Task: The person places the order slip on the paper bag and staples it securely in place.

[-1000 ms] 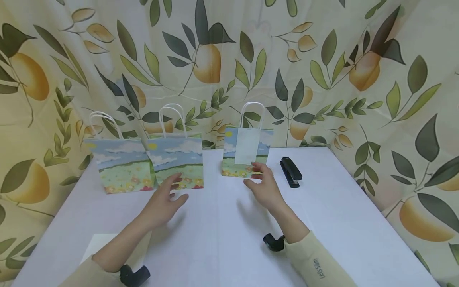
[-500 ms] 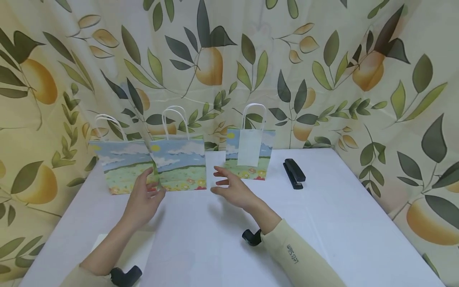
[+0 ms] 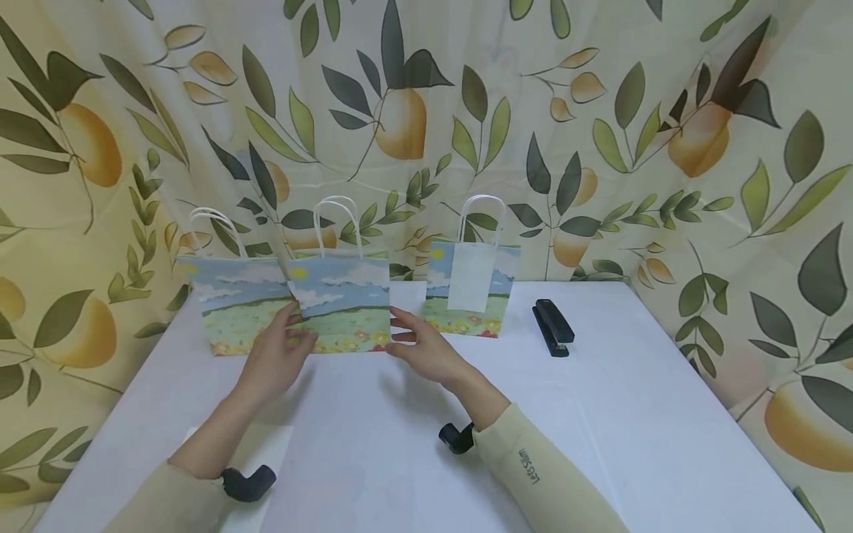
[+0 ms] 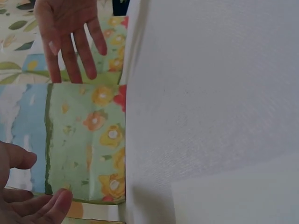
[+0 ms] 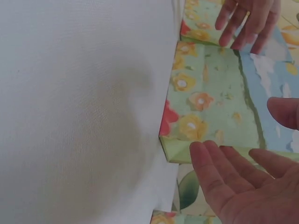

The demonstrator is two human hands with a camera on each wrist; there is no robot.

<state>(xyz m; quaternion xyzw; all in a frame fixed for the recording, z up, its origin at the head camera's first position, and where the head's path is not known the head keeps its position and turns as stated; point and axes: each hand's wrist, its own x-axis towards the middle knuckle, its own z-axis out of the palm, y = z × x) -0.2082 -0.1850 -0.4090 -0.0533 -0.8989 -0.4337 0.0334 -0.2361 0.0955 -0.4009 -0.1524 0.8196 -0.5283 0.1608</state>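
Head view: evenly lit, moderate brightness, sides stretched
Curtain (image 3: pixel 496 44): yellower at left edge, paler toward upper middle
Bench (image 3: pixel 620 444): cool lavender-white in head view, grey in wrist views
Shadows: soft-edged, on bench below both hands (image 3: pixel 273 359) (image 3: pixel 428 354)
Wrist views: dimmer, fine detail soft
Sleeve lettering (image 3: pixel 529 466): legible

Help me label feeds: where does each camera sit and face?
Head: on the head, facing forward and down at the middle bag; left grip, right grip, sleeves show.
Left wrist: worn there, facing that bag; left grip near, right grip beyond.
Right wrist: worn there, facing that bag; right grip near, left grip beyond.
Wrist views share that bag.
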